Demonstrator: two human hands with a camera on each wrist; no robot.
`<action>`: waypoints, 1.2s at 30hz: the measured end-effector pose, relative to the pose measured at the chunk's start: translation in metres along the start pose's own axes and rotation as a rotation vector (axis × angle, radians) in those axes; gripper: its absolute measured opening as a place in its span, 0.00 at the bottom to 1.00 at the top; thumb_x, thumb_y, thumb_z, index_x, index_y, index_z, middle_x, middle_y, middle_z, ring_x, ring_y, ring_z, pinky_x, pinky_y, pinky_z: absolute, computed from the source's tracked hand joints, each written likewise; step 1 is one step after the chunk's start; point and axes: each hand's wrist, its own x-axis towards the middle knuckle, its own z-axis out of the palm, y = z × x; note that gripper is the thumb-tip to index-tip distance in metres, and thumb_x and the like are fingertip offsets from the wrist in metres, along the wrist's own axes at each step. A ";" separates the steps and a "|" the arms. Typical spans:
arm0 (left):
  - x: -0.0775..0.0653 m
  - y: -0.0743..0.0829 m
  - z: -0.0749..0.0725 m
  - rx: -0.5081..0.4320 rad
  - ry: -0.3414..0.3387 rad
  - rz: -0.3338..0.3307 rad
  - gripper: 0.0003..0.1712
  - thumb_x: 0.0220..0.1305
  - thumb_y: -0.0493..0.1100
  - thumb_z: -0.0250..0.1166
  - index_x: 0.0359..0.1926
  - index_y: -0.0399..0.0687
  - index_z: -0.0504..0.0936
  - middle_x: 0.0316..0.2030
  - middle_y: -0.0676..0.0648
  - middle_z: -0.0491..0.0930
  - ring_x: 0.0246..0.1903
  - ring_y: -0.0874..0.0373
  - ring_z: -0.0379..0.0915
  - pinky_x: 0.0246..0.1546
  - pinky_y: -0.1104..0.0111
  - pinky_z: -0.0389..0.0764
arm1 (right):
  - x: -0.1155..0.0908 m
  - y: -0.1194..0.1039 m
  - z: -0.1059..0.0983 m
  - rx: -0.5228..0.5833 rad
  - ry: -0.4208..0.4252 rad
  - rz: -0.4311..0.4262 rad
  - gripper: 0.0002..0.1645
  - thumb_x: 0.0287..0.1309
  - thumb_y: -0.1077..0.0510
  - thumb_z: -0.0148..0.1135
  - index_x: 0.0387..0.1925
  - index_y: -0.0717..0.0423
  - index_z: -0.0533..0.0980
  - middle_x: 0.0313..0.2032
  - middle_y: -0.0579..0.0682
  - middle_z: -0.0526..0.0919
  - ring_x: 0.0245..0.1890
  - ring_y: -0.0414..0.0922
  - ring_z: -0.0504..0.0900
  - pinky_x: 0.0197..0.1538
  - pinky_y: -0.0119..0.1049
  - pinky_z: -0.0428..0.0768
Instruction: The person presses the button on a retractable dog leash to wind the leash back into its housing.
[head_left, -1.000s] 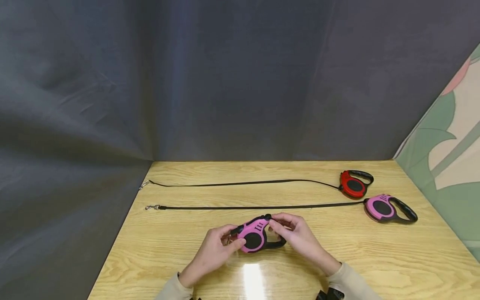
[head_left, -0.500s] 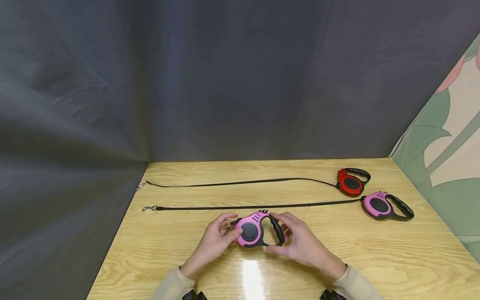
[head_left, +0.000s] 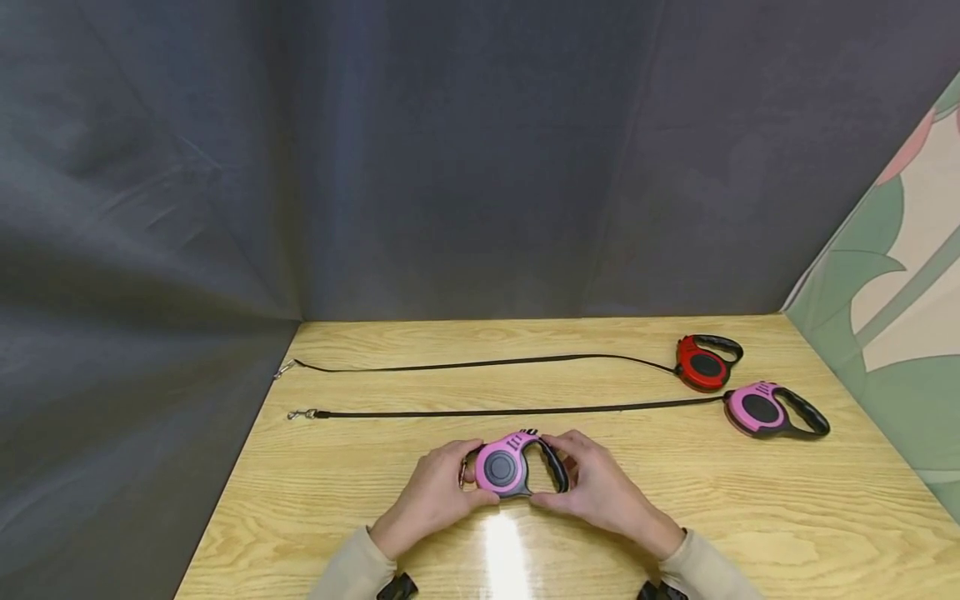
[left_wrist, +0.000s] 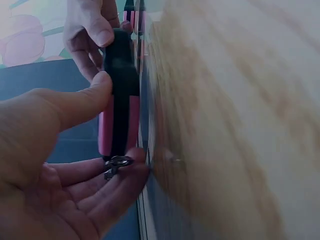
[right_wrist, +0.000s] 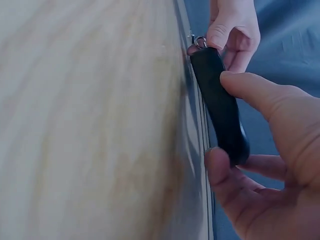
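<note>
Near the table's front middle, a pink and black retractable dog leash is held between both hands, its round face turned up toward the head camera. My left hand grips the pink casing end, thumb on the near edge and fingers round the far side. In the left wrist view the metal clip lies against those fingers. My right hand holds the black loop handle, with the thumb at the near edge and the fingertips at the far end. The cord of this leash is wound inside.
Behind the hands, a second pink leash lies with its black cord stretched leftward to a metal clip. Farther back is a red leash, also with cord drawn out left. Dark fabric hangs behind the wooden table.
The leash has turned so its face and handle lie flatter to the head camera. My right hand has shifted from the top button to the handle's end; my left thumb moved to the near edge.
</note>
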 end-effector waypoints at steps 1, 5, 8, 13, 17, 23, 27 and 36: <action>0.000 0.000 0.000 0.031 -0.004 0.003 0.50 0.51 0.59 0.85 0.69 0.40 0.79 0.63 0.39 0.84 0.64 0.40 0.80 0.67 0.41 0.75 | 0.000 0.001 0.000 -0.016 -0.002 0.002 0.51 0.44 0.45 0.89 0.65 0.68 0.78 0.44 0.49 0.83 0.35 0.34 0.77 0.34 0.28 0.80; 0.000 0.002 0.001 0.167 -0.014 0.022 0.50 0.51 0.63 0.84 0.69 0.42 0.80 0.62 0.41 0.85 0.62 0.43 0.83 0.64 0.46 0.79 | 0.000 0.002 0.002 -0.079 -0.001 0.009 0.51 0.42 0.42 0.89 0.63 0.66 0.80 0.41 0.45 0.82 0.33 0.32 0.71 0.33 0.27 0.74; 0.000 0.003 0.000 0.242 -0.027 0.055 0.48 0.52 0.65 0.82 0.68 0.43 0.81 0.61 0.43 0.87 0.59 0.45 0.84 0.61 0.49 0.82 | 0.000 0.003 0.003 -0.099 -0.014 0.027 0.52 0.41 0.40 0.89 0.63 0.66 0.81 0.40 0.44 0.81 0.32 0.32 0.69 0.32 0.27 0.72; -0.001 0.004 -0.002 0.291 -0.065 0.082 0.48 0.56 0.67 0.79 0.68 0.42 0.81 0.61 0.42 0.86 0.60 0.45 0.84 0.60 0.50 0.83 | 0.000 0.003 0.003 -0.105 -0.052 0.068 0.51 0.42 0.39 0.88 0.63 0.64 0.81 0.44 0.46 0.82 0.34 0.34 0.72 0.34 0.27 0.74; -0.002 0.003 -0.004 0.298 -0.090 0.070 0.48 0.58 0.69 0.77 0.70 0.44 0.79 0.63 0.43 0.84 0.61 0.45 0.82 0.60 0.49 0.83 | 0.000 0.003 0.000 -0.084 -0.069 0.091 0.51 0.44 0.37 0.87 0.63 0.64 0.81 0.46 0.47 0.82 0.37 0.35 0.73 0.36 0.27 0.75; -0.005 -0.007 -0.016 0.185 -0.087 0.036 0.46 0.67 0.66 0.71 0.77 0.48 0.71 0.70 0.43 0.78 0.69 0.40 0.75 0.66 0.40 0.75 | -0.001 0.009 -0.015 -0.029 -0.017 0.118 0.43 0.52 0.37 0.83 0.60 0.62 0.82 0.40 0.44 0.81 0.36 0.38 0.75 0.37 0.29 0.75; -0.007 -0.017 -0.030 0.134 0.011 0.028 0.40 0.70 0.60 0.71 0.75 0.49 0.74 0.66 0.45 0.82 0.64 0.43 0.79 0.64 0.42 0.78 | -0.002 0.018 -0.033 -0.034 0.056 0.128 0.35 0.56 0.44 0.82 0.58 0.61 0.84 0.40 0.47 0.84 0.37 0.40 0.78 0.38 0.32 0.78; -0.018 -0.050 -0.062 0.164 0.170 -0.050 0.26 0.69 0.54 0.74 0.64 0.53 0.85 0.59 0.52 0.87 0.51 0.55 0.85 0.50 0.53 0.85 | -0.006 0.041 -0.076 -0.134 0.152 0.150 0.26 0.63 0.48 0.78 0.55 0.61 0.86 0.46 0.52 0.89 0.39 0.44 0.82 0.36 0.32 0.79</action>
